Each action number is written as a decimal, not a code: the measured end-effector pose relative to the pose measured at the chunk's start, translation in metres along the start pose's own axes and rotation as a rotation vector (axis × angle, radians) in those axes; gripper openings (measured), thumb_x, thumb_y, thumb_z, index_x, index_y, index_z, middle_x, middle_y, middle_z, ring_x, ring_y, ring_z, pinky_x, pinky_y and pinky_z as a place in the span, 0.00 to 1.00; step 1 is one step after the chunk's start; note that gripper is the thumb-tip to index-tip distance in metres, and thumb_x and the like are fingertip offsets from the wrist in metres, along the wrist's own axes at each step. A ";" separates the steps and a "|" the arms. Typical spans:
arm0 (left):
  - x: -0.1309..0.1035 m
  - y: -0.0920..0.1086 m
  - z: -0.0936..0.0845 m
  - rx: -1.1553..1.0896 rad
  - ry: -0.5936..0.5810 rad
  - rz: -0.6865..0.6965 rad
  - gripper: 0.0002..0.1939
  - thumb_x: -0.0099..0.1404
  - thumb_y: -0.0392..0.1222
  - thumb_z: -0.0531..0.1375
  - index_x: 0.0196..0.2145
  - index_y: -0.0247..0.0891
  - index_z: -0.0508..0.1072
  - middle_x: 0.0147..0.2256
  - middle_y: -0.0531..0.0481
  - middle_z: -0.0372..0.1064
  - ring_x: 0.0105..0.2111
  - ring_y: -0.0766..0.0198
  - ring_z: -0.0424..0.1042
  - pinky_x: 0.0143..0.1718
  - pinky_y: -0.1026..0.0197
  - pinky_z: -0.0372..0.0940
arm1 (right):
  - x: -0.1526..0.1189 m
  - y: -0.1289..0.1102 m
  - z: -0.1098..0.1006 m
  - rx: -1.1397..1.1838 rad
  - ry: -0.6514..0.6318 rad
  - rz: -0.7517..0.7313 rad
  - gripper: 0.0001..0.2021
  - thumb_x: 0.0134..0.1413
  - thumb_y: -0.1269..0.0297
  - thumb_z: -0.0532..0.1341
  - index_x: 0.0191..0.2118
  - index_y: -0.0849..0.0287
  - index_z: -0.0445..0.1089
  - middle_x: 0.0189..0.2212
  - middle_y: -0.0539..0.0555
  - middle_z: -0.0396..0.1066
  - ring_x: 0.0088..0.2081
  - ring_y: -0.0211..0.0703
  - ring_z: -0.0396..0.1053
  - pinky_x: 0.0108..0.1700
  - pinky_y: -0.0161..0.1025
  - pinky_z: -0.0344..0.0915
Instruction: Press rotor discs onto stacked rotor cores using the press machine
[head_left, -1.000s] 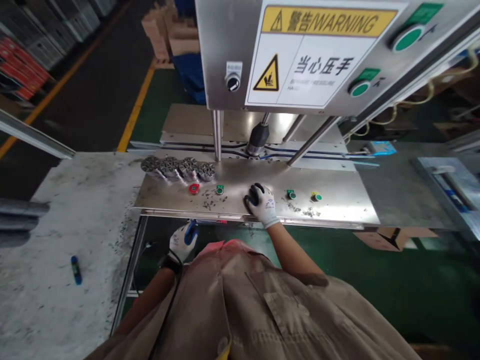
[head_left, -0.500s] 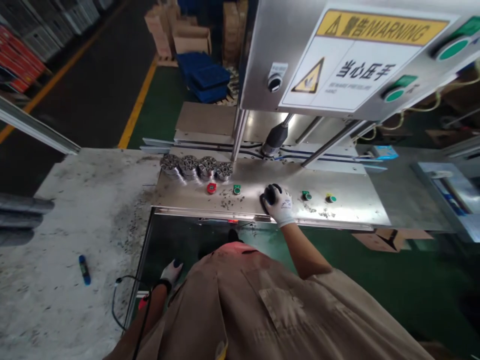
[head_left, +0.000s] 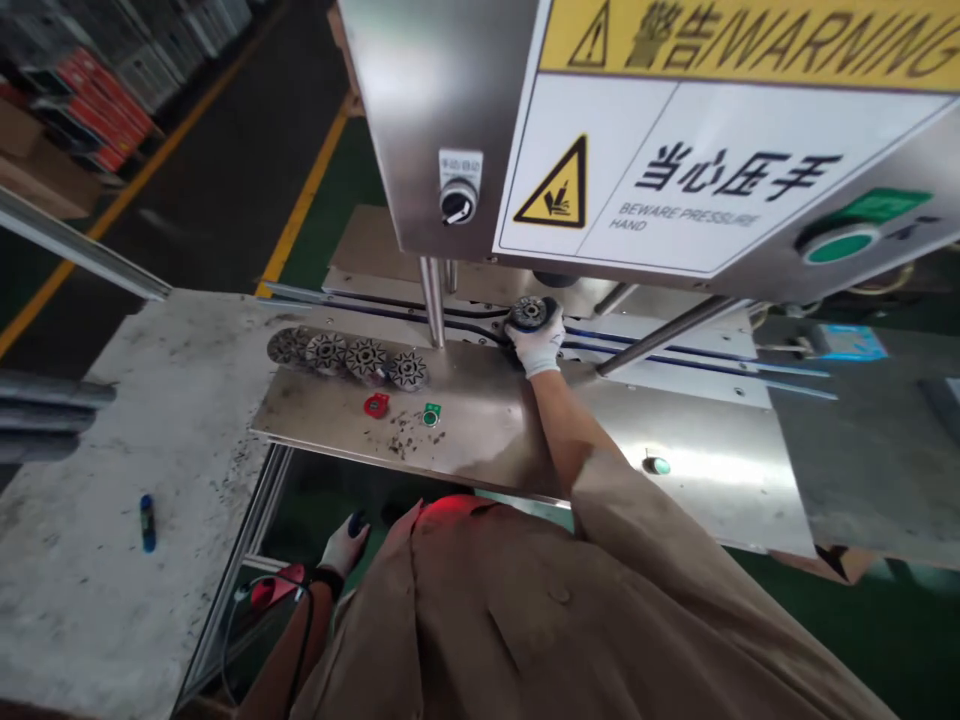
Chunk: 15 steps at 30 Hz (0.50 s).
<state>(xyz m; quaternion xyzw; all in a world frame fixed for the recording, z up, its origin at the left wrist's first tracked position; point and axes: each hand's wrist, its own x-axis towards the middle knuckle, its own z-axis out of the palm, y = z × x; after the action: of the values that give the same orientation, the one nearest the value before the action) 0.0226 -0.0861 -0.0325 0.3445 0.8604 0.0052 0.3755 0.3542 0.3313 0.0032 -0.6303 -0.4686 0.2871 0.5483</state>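
Observation:
My right hand point(head_left: 537, 342), in a white glove with dark fingertips, reaches forward under the press head. Its fingers are closed around a slotted round metal core point(head_left: 529, 313), at the rail in the middle of the machine. Whether the core rests on the seat there, I cannot tell. A row of similar slotted metal cores point(head_left: 366, 358) stands on the left of the steel plate point(head_left: 487, 425). Low beside my body hangs my left hand point(head_left: 345, 545), gloved too, away from the bench. Its thumb shows, but its other fingers are largely hidden.
The press housing point(head_left: 450, 110) with its warning sign overhangs the work spot, carried on steel posts point(head_left: 433, 300). A red button point(head_left: 376, 405) and green button point(head_left: 430, 416) sit on the plate. A blue marker-like object point(head_left: 148, 523) lies on the worn white table point(head_left: 97, 600).
My right hand has moved forward from the plate's front edge to the rail, where the metal core now shows in it. The view has shifted closer to the press. My left hand stays low.

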 end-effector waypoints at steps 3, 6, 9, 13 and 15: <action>-0.017 0.025 0.008 -0.102 -0.010 0.042 0.23 0.65 0.41 0.58 0.56 0.33 0.75 0.55 0.39 0.77 0.58 0.52 0.75 0.62 0.54 0.68 | 0.006 -0.004 0.002 0.019 0.068 -0.050 0.44 0.26 0.61 0.76 0.55 0.62 0.63 0.52 0.65 0.73 0.54 0.58 0.73 0.65 0.61 0.66; -0.039 0.055 0.009 -0.233 -0.018 0.139 0.25 0.62 0.45 0.63 0.55 0.36 0.77 0.56 0.43 0.76 0.59 0.52 0.74 0.66 0.52 0.65 | -0.023 -0.023 -0.012 0.042 0.040 -0.190 0.43 0.34 0.56 0.74 0.59 0.62 0.60 0.54 0.66 0.72 0.54 0.57 0.74 0.64 0.61 0.68; -0.078 0.105 0.001 -0.622 -0.013 0.367 0.33 0.58 0.52 0.69 0.59 0.38 0.76 0.57 0.40 0.75 0.59 0.48 0.73 0.66 0.47 0.65 | -0.087 -0.058 -0.028 0.079 -0.236 -0.384 0.43 0.37 0.49 0.75 0.59 0.59 0.62 0.51 0.63 0.75 0.51 0.57 0.76 0.60 0.57 0.73; -0.135 0.163 -0.025 -1.390 0.037 0.632 0.51 0.56 0.55 0.74 0.72 0.44 0.59 0.66 0.38 0.64 0.63 0.47 0.69 0.63 0.49 0.68 | -0.190 -0.111 -0.045 0.207 -0.710 -0.751 0.42 0.43 0.46 0.74 0.62 0.57 0.63 0.55 0.64 0.74 0.55 0.59 0.75 0.60 0.56 0.73; -0.161 0.160 -0.036 -1.576 0.220 0.630 0.52 0.54 0.50 0.77 0.71 0.42 0.60 0.66 0.38 0.64 0.65 0.45 0.67 0.65 0.49 0.65 | -0.236 -0.130 -0.049 0.294 -0.907 -0.851 0.41 0.44 0.45 0.74 0.61 0.56 0.64 0.56 0.64 0.74 0.58 0.61 0.73 0.63 0.58 0.71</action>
<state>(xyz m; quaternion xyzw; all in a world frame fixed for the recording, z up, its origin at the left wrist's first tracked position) 0.1711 -0.0507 0.1396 0.2034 0.5011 0.7396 0.4008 0.2684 0.0915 0.1035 -0.1232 -0.8192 0.3436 0.4423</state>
